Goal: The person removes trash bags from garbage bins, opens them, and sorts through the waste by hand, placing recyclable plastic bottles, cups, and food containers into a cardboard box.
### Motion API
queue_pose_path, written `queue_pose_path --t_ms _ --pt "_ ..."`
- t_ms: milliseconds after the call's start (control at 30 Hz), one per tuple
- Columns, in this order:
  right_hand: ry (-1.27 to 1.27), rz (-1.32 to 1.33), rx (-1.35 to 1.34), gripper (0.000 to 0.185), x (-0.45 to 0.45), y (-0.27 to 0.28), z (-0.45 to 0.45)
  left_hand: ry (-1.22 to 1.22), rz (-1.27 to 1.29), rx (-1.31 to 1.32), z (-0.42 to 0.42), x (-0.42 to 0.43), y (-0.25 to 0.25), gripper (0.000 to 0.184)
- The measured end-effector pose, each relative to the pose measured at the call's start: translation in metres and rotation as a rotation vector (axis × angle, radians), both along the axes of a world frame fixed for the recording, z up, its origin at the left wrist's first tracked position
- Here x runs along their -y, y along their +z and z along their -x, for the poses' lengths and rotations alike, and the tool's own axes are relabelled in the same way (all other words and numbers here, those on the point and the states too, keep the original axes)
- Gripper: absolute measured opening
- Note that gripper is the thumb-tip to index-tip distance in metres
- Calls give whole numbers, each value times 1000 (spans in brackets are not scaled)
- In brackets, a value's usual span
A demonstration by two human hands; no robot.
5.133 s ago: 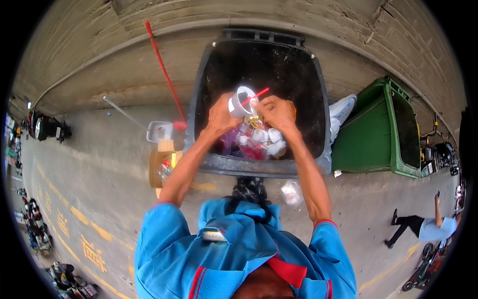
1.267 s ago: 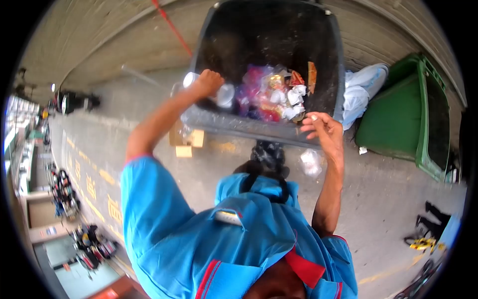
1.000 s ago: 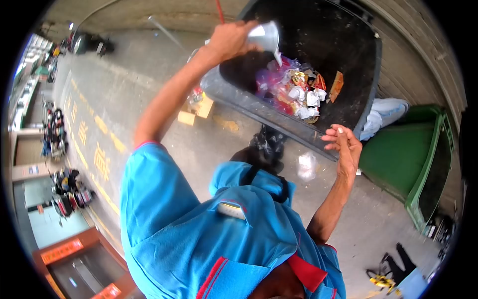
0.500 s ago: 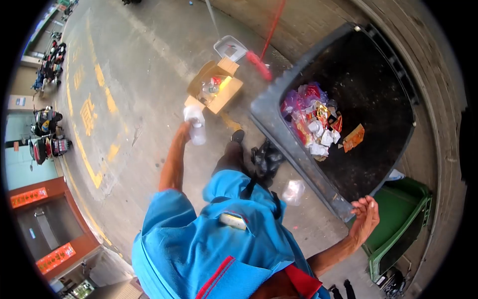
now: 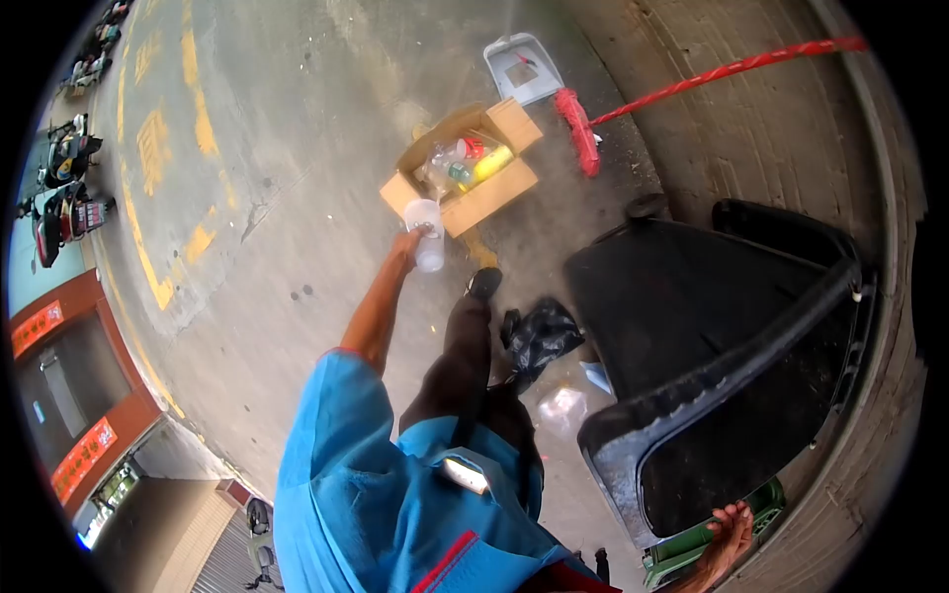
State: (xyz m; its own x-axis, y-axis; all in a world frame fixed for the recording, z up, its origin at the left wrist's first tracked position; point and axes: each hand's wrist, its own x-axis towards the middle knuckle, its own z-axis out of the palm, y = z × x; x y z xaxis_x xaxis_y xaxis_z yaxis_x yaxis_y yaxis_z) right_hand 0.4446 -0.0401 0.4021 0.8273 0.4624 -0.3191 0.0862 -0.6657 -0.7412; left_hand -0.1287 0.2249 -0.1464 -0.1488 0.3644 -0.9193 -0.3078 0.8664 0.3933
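My left hand (image 5: pixel 417 243) is closed around a translucent plastic cup (image 5: pixel 428 259), held beside the near corner of an open cardboard box (image 5: pixel 487 208). Inside that box lie clear plastic pieces, a red item and a yellow container (image 5: pixel 491 164). At the lower right my right hand (image 5: pixel 730 534), fingers curled, is at the rim of a large black bin (image 5: pixel 682 306). Much of the bin's outer wall shows, and what I see of its opening is dark. A black plastic bag (image 5: pixel 542 336) lies on the ground between my foot and the bin.
A grey dustpan (image 5: pixel 542 84) and a red broom (image 5: pixel 578 133) lie beyond the box. The broom's red handle crosses toward the wall (image 5: pixel 672 49). Part of a green bin (image 5: pixel 682 549) shows under the black one. A clear plastic bag (image 5: pixel 563 407) lies near my legs.
My view has shifted. The black bin has tilted: its outer wall now faces me and the rubbish inside is out of sight. My left hand, still holding the cup, is nearer the box.
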Motion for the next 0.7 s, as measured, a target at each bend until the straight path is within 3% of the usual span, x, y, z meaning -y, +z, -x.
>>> queue_pose_path --t_ms 100,133,167,233,267,300,367,500,567,633,700 --pt "-4 123 56 35 -24 -12 1 10 -27 -87 -11 -28 -16 60" --pt "3 182 57 36 -30 -17 -2 -132 -35 -132 -10 -36 -28 58" --pt "10 243 58 37 -34 -20 -4 -126 -25 -127 -14 -40 -37 58" --pt "6 278 102 38 -22 -31 -26 -356 -200 -445 -30 -60 -49 55" --pt "42 381 -98 50 3 -25 -58 -431 -241 -372 -31 -73 -57 55" --pt "71 486 -299 69 16 -20 -74 -435 -234 -364 -32 -86 -70 55" --pt "45 468 -213 62 17 -22 -57 -424 -334 -243 -37 -112 -95 55" --pt "-42 577 46 49 -2 -13 -7 -249 -298 -156 -75 -167 -68 52" --pt "-88 643 147 46 -7 -16 14 -102 -362 -323 -95 -185 -83 61" --pt "-153 586 106 45 -9 -13 34 -102 -327 -541 -101 -191 -150 68" --pt "-217 499 56 54 -15 -8 49 -132 -380 -415 -113 -171 -142 72"
